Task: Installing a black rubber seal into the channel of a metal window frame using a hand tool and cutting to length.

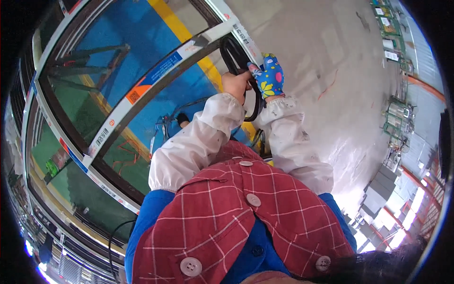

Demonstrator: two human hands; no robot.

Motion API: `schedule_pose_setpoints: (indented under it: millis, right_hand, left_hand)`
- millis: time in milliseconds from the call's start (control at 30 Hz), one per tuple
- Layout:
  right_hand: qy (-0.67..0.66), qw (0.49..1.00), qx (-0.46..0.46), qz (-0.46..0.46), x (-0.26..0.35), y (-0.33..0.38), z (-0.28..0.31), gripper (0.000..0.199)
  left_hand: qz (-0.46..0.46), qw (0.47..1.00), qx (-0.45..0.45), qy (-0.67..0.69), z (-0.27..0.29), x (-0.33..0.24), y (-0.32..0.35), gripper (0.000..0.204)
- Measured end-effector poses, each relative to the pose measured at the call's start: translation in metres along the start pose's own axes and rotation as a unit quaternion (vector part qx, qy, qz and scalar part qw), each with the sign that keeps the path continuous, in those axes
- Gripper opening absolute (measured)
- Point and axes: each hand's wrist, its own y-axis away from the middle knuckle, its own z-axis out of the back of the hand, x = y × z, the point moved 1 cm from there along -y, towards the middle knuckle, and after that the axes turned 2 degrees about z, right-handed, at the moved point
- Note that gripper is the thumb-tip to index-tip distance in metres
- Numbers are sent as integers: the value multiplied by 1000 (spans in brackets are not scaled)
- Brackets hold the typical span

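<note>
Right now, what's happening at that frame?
A person in white sleeve covers and a red checked apron is working at the top bar of a large framed glass panel. The bare left hand and the right hand, in a blue patterned glove, are both closed on a black rubber strip that loops up beside the bar. The panel stands over a blue, yellow and green floor; racks sit at the far right.

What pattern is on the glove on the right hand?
Blue glove with bright multicoloured spots; head view.

A pale grey floor (pixel 331 71) spread to the right. Blue floor with a yellow stripe (pixel 177 26) lay left. Racks (pixel 399 118) stood far right.
</note>
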Motion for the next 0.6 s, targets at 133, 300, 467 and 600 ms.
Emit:
schedule_pose_setpoints:
  millis: [133,300,467,600]
  right_hand:
    - [5,998,-30,62,10,-11,-3,39]
    - [33,999,-26,15,14,-15,-8,36]
    - [8,999,2,36,17,-23,-14,44]
    - [24,1000,-11,18,22,-29,-16,42]
  left_hand:
    - [-27,999,-12,-28,2,1,-3,7]
    - [-104,988,29,-112,3,0,-9,7]
    - [-141,971,27,-191,8,3,-14,16]
    - [-250,925,28,-283,17,1,-13,20]
